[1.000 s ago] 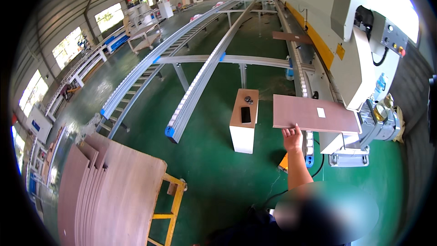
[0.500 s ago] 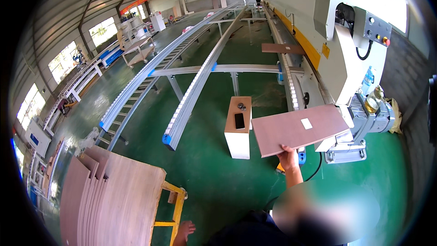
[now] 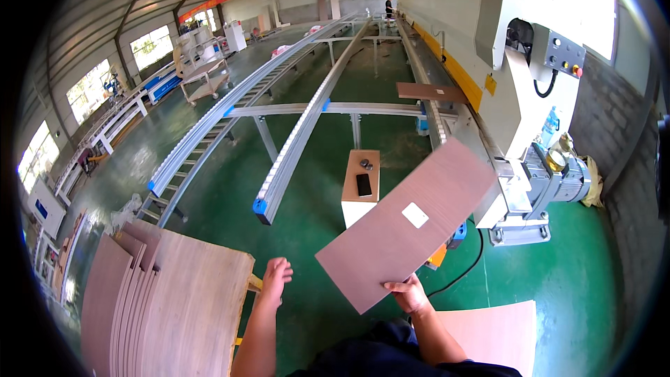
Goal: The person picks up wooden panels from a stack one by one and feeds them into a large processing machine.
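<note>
A brown wood-grain board (image 3: 447,192) with a small white label is held tilted in front of me, its far end slanting up to the right. My right hand (image 3: 409,294) grips its near long edge, thumb on the top face and fingers underneath. To the left, my left hand (image 3: 276,281) is raised in the air, loosely curled and holding nothing. It is closest to a stack of wood-grain panels (image 3: 192,293) on a yellow-framed stand at the lower left. Narrower boards (image 3: 105,300) lie on the left part of that stack.
A long machine (image 3: 513,98) with a yellow stripe runs along the right. Another brown board (image 3: 431,92) rests at its edge. A small cabinet (image 3: 354,199) carries a phone. Roller rails (image 3: 307,126) extend ahead. A pale panel (image 3: 495,331) and a cable (image 3: 467,271) are near my right side.
The board has come away from the machine's near end, closer to me, and has turned, its right end swinging up. My left hand has risen beside the panel stack.
</note>
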Tool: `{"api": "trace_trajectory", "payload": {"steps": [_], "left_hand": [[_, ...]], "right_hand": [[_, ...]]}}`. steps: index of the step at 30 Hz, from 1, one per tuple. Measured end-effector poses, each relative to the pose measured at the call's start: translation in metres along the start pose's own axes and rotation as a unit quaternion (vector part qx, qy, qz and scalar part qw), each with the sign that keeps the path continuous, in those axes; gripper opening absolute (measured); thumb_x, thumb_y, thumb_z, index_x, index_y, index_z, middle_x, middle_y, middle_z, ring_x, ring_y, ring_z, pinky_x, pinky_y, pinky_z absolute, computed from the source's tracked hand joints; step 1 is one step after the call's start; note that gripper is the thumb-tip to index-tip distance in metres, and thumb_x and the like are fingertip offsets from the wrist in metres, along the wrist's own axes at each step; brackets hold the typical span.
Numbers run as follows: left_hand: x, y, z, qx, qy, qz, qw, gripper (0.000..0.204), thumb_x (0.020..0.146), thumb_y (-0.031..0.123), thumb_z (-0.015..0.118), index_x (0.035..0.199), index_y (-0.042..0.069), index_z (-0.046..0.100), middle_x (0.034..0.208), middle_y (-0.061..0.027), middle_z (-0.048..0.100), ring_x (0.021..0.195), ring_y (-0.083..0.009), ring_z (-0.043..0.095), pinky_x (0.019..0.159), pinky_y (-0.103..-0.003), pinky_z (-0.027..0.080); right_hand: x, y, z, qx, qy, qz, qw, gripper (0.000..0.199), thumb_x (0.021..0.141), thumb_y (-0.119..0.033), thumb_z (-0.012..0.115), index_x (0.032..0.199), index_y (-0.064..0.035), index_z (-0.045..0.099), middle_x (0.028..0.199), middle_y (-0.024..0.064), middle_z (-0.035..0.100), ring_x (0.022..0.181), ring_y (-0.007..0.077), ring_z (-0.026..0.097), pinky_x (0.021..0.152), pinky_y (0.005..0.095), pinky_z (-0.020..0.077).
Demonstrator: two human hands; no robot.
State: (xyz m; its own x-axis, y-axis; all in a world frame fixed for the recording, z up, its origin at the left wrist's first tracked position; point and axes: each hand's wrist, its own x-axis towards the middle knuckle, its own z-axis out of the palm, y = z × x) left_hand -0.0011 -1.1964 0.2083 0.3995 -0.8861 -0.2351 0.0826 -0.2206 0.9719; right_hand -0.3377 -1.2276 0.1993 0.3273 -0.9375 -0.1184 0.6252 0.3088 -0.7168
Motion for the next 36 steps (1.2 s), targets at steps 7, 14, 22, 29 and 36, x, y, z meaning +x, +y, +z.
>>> {"api": "trace_trajectory", "payload": {"steps": [7,14,22,29,36], "left_hand": [[-0.008,0.039,0.012,-0.01,0.004,0.095,0.995,0.047,0.092,0.041,0.045,0.12,0.002,0.045,0.114,-0.0146,0.053,0.103,-0.023,0.054,0.087,-0.035,0.043],[-0.023,0.031,0.004,-0.256,0.133,0.078,0.954,0.06,0.093,0.048,0.038,0.126,-0.002,0.043,0.126,-0.0117,0.049,0.113,-0.0223,0.048,0.096,-0.034,0.037],[-0.073,0.002,-0.063,-0.411,0.202,0.135,0.879,0.064,0.092,0.056,0.029,0.136,0.009,0.032,0.135,-0.0064,0.039,0.123,-0.0229,0.039,0.104,-0.036,0.03],[-0.1,-0.028,-0.101,-0.406,0.227,0.127,0.876,0.078,0.086,0.066,0.03,0.14,0.011,0.024,0.142,-0.0073,0.027,0.129,-0.0264,0.028,0.107,-0.039,0.023],[-0.119,-0.033,-0.096,-0.397,0.22,0.14,0.88,0.08,0.086,0.067,0.026,0.142,0.011,0.018,0.147,-0.0085,0.018,0.134,-0.0289,0.018,0.11,-0.042,0.014]], "right_hand": [[0.002,-0.015,0.047,-0.199,-0.111,0.052,0.972,0.05,0.062,0.012,0.06,0.11,0.0018,0.055,0.1,0.0077,0.061,0.092,0.0198,0.058,0.082,0.0319,0.0463],[0.021,0.028,0.083,-0.357,-0.338,0.116,0.863,0.056,0.066,0.005,0.058,0.121,0.0002,0.05,0.109,0.007,0.059,0.1,0.0164,0.053,0.088,0.0294,0.0418],[0.066,0.018,0.105,-0.217,-0.385,0.179,0.879,0.043,0.086,-0.013,0.059,0.127,-0.0066,0.046,0.108,0.0088,0.059,0.096,0.0138,0.056,0.085,0.0288,0.0461],[0.182,-0.026,-0.012,-0.035,0.082,0.032,0.996,0.026,0.085,-0.02,0.053,0.107,-0.0054,0.05,0.09,0.0094,0.059,0.081,0.0222,0.06,0.073,0.0353,0.0503],[0.255,-0.076,-0.097,0.037,0.254,-0.048,0.965,0.029,0.083,-0.031,0.062,0.1,-0.0088,0.053,0.082,0.0059,0.057,0.072,0.0225,0.059,0.066,0.0391,0.0509]]}}
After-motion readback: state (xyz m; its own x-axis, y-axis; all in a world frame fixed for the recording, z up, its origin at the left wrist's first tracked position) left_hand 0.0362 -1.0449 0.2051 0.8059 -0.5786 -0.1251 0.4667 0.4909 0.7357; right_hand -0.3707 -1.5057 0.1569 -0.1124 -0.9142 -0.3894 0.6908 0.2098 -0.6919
